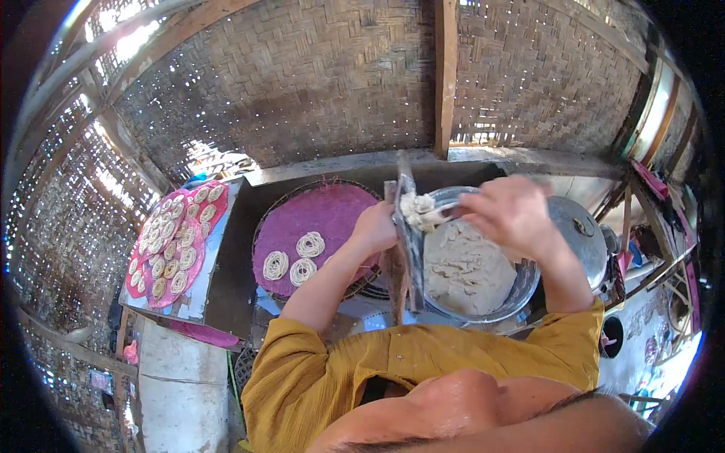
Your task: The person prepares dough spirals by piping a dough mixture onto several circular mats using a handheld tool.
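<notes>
My left hand [375, 226] is closed at the upright wooden piece [397, 283] of a worn, long-handled tool with a greyish bar [411, 249]. A lump of pale dough [421, 212] sits against that bar, over the rim of a large metal basin [526, 291]. My right hand [510, 215], slightly blurred, is closed over the basin with a thin utensil [451, 204] reaching from its fingers to the lump; its exact kind is unclear. Below lies a thick mass of pale dough [468, 272]. Left of my left hand, coiled noodle nests [303, 271] rest on a round tray with purple cloth [332, 211].
Many more noodle nests lie on pink cloth [190, 233] atop a box at the left. A round metal lid [578, 235] stands right of the basin. Behind the work surface rises a woven bamboo wall [317, 90] with a wooden post [445, 83]. A dark bucket [612, 336] is at the lower right.
</notes>
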`<state>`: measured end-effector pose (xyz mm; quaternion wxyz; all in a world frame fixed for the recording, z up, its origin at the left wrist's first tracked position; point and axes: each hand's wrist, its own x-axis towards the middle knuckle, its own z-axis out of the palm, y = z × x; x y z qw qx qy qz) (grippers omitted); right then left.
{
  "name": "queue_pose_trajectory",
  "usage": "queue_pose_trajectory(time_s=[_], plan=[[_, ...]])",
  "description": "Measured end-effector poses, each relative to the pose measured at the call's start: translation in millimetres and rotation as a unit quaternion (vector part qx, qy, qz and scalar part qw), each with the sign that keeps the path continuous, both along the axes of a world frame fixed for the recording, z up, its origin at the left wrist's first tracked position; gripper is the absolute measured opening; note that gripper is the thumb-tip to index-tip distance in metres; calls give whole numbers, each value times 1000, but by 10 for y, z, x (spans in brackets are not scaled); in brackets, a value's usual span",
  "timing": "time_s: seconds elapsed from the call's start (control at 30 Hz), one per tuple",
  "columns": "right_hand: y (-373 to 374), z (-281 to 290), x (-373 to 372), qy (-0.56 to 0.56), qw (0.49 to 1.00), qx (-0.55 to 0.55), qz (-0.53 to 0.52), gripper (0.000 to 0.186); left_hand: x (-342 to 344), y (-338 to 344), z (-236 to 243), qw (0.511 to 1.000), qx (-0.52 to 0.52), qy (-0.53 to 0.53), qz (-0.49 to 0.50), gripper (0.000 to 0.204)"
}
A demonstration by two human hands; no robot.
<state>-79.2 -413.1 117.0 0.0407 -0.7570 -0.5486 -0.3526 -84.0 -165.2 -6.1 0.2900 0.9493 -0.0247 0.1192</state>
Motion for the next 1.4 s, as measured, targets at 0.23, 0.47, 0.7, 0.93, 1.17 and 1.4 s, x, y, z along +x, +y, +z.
queue_pose_trajectory(time_s=[0.23, 0.47, 0.7, 0.93, 1.17, 1.4], plan=[[-180, -261, 356, 79, 978, 183, -60, 24, 81, 199, -14, 882, -439, 93, -142, 27], [-181, -347, 324, 216, 968, 126, -19, 23, 103, 371, -95, 765, -591, 135, -216, 24], [-221, -92, 277, 221, 973, 60, -37, 20, 23, 299, -39, 998, -38, -2, -57, 33], [-36, 117, 189, 176, 974, -88, -112, 29, -125, 29, 62, 1000, 12, 13, 18, 35], [309, -42, 39, 112, 984, -107, -88, 23, -120, 37, 29, 1000, 26, 3, 1, 36], [502, -236, -73, -99, 991, -83, 34, 18, 12, 207, -128, 999, 2, 18, -34, 36]])
